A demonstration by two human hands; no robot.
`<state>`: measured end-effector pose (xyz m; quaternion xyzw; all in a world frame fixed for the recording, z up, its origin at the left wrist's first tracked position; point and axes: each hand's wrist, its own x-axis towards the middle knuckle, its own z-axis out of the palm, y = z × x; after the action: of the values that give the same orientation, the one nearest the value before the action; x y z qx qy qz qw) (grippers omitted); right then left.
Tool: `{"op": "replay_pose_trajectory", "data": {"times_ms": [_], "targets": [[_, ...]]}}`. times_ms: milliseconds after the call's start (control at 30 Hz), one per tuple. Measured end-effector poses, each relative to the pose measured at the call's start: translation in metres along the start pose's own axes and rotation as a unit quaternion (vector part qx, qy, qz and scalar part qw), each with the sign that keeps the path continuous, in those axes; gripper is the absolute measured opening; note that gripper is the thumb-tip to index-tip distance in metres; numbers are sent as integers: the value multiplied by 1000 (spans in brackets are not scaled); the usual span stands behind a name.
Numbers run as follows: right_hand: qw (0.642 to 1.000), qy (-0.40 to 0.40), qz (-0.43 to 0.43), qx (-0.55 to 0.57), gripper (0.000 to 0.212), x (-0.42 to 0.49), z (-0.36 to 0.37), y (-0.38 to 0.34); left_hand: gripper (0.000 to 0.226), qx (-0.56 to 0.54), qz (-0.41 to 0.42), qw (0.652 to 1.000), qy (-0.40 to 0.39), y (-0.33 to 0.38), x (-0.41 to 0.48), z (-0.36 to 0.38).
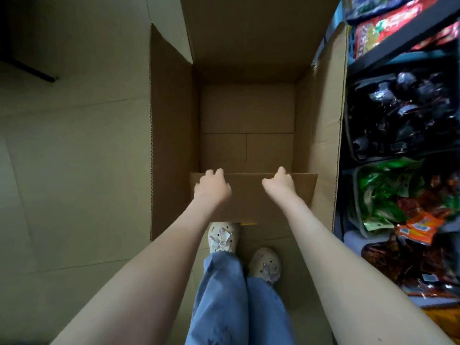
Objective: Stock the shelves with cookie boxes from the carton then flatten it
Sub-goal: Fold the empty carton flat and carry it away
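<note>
Left hand (pixel 211 187) and right hand (pixel 280 185) each curl their fingers over the edge of the near flap (pixel 249 197), at 6 o'clock of the empty carton (pixel 316 120) mid-frame; snack shelves (pixel 388 53) lie at 3 o'clock. Corrugated board is judged light, stiff, folding along creases; hold flap edges.

Pale tiled floor (pixel 62 145) lay dim, dark shelving (pixel 398 52) stood at right, crammed with red, black, green snack packets (pixel 388 192).

Worn items: loose blue denim trousers (pixel 224 295), full length; a pair of cream perforated clogs, the left shoe (pixel 222 237) trimmed with a beaded bow and charms, the right shoe (pixel 265 265) similarly decorated. Left hand (pixel 211 189) and right hand (pixel 278 186) bare, forearms bare.
</note>
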<state>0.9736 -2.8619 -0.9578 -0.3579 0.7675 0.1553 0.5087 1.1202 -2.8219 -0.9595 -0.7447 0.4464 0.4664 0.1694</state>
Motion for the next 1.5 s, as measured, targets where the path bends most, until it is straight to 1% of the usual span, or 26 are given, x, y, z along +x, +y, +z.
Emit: {"op": "replay_pose_trajectory", "data": {"times_ms": [67, 133, 200, 300, 367, 400, 433, 500, 533, 600, 667, 733, 800, 867, 1000, 1033, 1100, 1133, 1167, 1200, 1233, 1300, 1333, 1400, 1467, 1500], "targets": [[990, 88, -76, -83, 59, -1, -6, -40, 49, -4, 20, 997, 75, 14, 8, -25], [964, 184, -166, -100, 66, 2, -20, -85, 51, -12, 37, 982, 185, 30, 20, -54], [924, 250, -263, -122, 74, 10, -39, -129, 56, -31, 38, 964, 263, 46, 33, -83], [850, 336, -373, -161, 83, 28, -68, -186, 66, -49, 37, 941, 332, 72, 55, -122], [813, 376, -403, -188, 90, 40, -82, -218, 70, -35, 54, 929, 365, 90, 70, -142], [803, 384, -406, -207, 93, 45, -88, -231, 71, -27, 66, 926, 371, 99, 77, -149], [802, 379, -403, -226, 94, 51, -94, -243, 71, -21, 80, 925, 372, 108, 84, -154], [821, 332, -377, -272, 92, 66, -106, -262, 70, -13, 103, 926, 364, 122, 95, -159], [831, 301, -359, -299, 88, 73, -110, -267, 70, -14, 111, 927, 358, 127, 99, -159], [844, 256, -347, -320, 68, 81, -111, -268, 72, -11, 115, 926, 360, 128, 101, -156], [848, 262, -367, -280, 45, 77, -101, -253, 77, 8, 102, 914, 393, 122, 103, -144], [840, 286, -393, -244, 38, 65, -83, -224, 77, 27, 81, 902, 424, 109, 97, -128], [827, 302, -417, -227, 42, 54, -64, -194, 72, 26, 78, 920, 384, 91, 89, -107], [821, 314, -417, -233, 45, 52, -55, -174, 75, 22, 54, 933, 355, 71, 79, -87], [821, 350, -389, -230, 50, 65, -68, -176, 87, 63, 26, 898, 436, 46, 76, -77], [823, 353, -387, -221, 54, 69, -74, -180, 89, 71, 40, 889, 451, 47, 80, -86], [827, 337, -401, -203, 58, 75, -82, -188, 89, 94, 110, 866, 478, 58, 94, -111], [828, 323, -413, -199, 56, 76, -83, -192, 81, 117, 160, 857, 476, 67, 101, -123], [829, 309, -424, -194, 54, 77, -84, -193, 65, 148, 205, 843, 474, 78, 107, -131], [829, 297, -436, -186, 51, 77, -84, -193, 47, 182, 228, 833, 470, 89, 113, -135], [828, 287, -448, -176, 50, 77, -84, -191, 38, 194, 231, 841, 449, 100, 110, -142], [825, 279, -463, -165, 53, 76, -84, -181, 42, 187, 206, 873, 400, 113, 101, -153], [826, 290, -452, -170, 56, 75, -86, -174, 41, 202, 190, 879, 387, 116, 97, -158], [840, 333, -385, -188, 63, 77, -93, -161, 44, 238, 161, 886, 364, 111, 101, -163], [851, 353, -335, -197, 64, 79, -97, -153, 37, 273, 143, 873, 378, 99, 102, -168], [851, 350, -340, -196, 60, 80, -97, -152, 29, 302, 135, 860, 388, 91, 101, -171]]}}
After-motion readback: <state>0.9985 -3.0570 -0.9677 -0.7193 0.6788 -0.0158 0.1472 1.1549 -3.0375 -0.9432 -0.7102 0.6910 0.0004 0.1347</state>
